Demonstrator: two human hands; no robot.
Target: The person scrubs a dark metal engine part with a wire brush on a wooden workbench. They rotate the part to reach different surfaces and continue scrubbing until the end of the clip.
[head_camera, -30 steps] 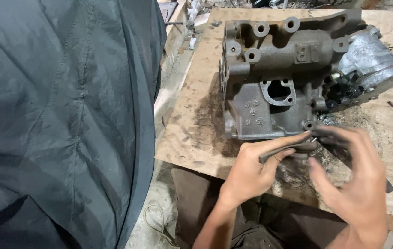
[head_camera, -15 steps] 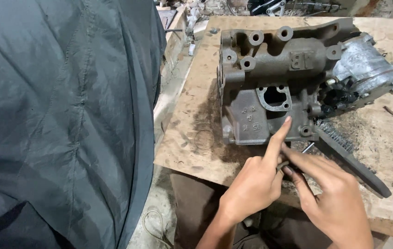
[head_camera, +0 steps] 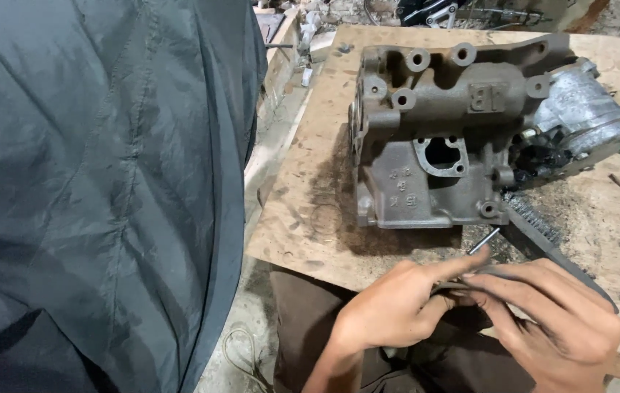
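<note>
My left hand (head_camera: 397, 309) and my right hand (head_camera: 561, 320) meet at the front edge of a wooden board (head_camera: 310, 182). Both pinch a thin dark strip (head_camera: 463, 282) between fingertips; most of it is hidden by the fingers. My left index finger lies stretched out flat over it. A short thin metal pin (head_camera: 484, 240) shows just beyond that fingertip; whether it is held or lying on the board I cannot tell. Behind the hands stands a grimy cast-metal housing (head_camera: 441, 138) with bolt holes and a square opening.
A dark wire brush (head_camera: 543, 233) lies diagonally on the board behind my right hand. A silver-grey metal part (head_camera: 586, 116) adjoins the housing's right end. Dark green fabric (head_camera: 106, 182) fills the left half of the view. Brown trousers (head_camera: 302, 320) sit below the board.
My left index finger, raised toward the housing half a second ago, now lies flat. Both hands have stayed together on the dark strip near the board's front edge.
</note>
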